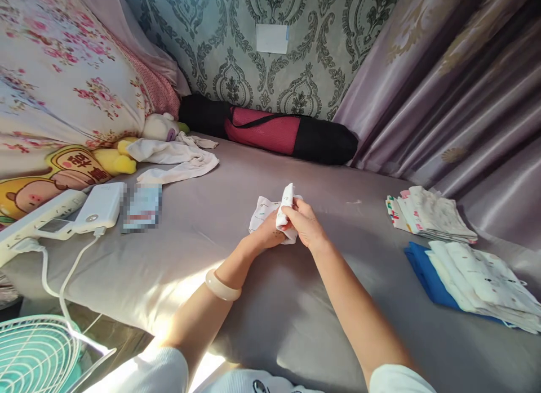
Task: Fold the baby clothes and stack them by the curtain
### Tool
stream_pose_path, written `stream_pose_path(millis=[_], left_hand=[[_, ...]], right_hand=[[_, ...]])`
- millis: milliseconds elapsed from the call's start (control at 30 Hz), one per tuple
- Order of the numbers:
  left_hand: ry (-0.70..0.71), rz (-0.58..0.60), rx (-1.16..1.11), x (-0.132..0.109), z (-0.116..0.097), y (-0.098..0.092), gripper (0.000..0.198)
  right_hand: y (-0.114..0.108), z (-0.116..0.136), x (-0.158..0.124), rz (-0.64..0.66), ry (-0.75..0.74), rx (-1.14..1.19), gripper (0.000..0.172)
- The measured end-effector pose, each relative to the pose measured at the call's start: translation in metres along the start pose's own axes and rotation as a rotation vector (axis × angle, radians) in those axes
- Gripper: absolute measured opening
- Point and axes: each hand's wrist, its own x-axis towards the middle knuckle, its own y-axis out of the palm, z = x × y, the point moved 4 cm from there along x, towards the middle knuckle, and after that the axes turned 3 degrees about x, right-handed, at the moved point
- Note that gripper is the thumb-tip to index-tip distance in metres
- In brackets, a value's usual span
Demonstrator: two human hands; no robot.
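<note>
A small white cloth with a fine print is bunched and partly folded between my hands, just above or on the bed sheet. My right hand pinches a narrow folded strip of it that stands upright, thumb on the near side. Lower and to the left, my left hand is closed around the cloth's lower part; the cloth hides most of its fingers. A pale bangle sits on my left forearm.
On the right lie a stack of folded cloths and folded clothes over a blue piece. At left are a power strip, white device, blurred packet and crumpled pale garment. A black-and-red bag lies along the wall.
</note>
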Motion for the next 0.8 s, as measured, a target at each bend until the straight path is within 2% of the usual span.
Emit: stream_pose_path(millis=[100, 233, 333, 500, 567, 667, 733, 800], left_hand=[[-0.029, -0.032, -0.242, -0.002, 0.013, -0.021, 0.028], [-0.381, -0.309, -0.472, -0.008, 0.048, -0.043, 0.025], [-0.547, -0.346, -0.658, -0.013, 0.063, -0.043, 0.031], [-0.643, -0.382, -0.524, -0.019, 0.072, -0.045, 0.048], [-0.663, -0.36, -0.487, -0.02, 0.072, -0.044, 0.051], [-0.689, -0.307, -0.396, -0.021, 0.07, -0.043, 0.052], [-0.689, -0.303, -0.3, -0.022, 0.066, -0.045, 0.05], [-0.678, -0.297, -0.22, -0.023, 0.063, -0.047, 0.047]], right_hand=[[0.008, -0.002, 0.003, -0.001, 0.006, -0.068, 0.019], [0.022, -0.013, 0.009, 0.022, 0.012, -0.229, 0.024], [0.036, -0.019, 0.012, 0.01, -0.01, -0.452, 0.025], [0.05, -0.019, 0.005, 0.028, -0.106, -0.729, 0.019], [0.048, -0.018, 0.002, 0.086, -0.16, -0.721, 0.015], [0.038, -0.013, 0.001, 0.196, -0.183, -0.609, 0.019], [0.027, -0.003, 0.003, 0.13, -0.227, -0.57, 0.024], [0.016, 0.011, 0.004, -0.076, -0.385, -0.622, 0.033]])
